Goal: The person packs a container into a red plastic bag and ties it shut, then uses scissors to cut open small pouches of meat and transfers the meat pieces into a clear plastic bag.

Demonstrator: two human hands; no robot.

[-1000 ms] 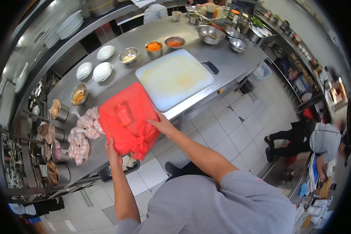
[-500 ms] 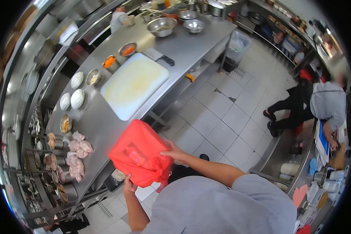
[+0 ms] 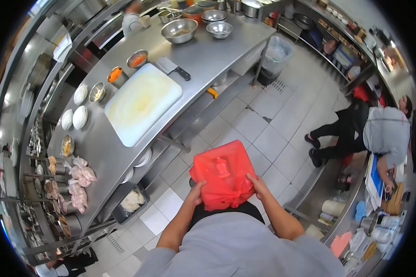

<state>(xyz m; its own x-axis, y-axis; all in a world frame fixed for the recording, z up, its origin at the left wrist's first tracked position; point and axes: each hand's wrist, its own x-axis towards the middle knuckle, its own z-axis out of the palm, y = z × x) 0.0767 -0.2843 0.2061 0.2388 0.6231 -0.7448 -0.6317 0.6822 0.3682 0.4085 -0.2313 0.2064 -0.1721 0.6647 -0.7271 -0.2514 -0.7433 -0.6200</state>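
Note:
A red bag (image 3: pixel 223 171), knotted on the side nearest my body, wraps a boxy load in front of my waist, above the tiled floor. My left hand (image 3: pixel 196 193) grips its left side, and my right hand (image 3: pixel 259 185) holds its right side near the knot. What is inside the bag is hidden. Left of it, on the steel table (image 3: pixel 97 152), lie a white cutting board (image 3: pixel 143 104) and a cleaver with a black handle (image 3: pixel 182 73). Plastic bags of pale pink meat (image 3: pixel 80 182) rest near the table's left end.
Metal bowls (image 3: pixel 179 30) and white dishes (image 3: pixel 80 117) stand on the table. Beneath its left end is a black tray (image 3: pixel 133 202) with pale food. A bin (image 3: pixel 273 57) stands past the far end. A co-worker (image 3: pixel 383 134) is at a counter on the right.
The red bag has moved off the table edge and rightward over the floor, still between both hands. My view has turned, so the table now sits further left.

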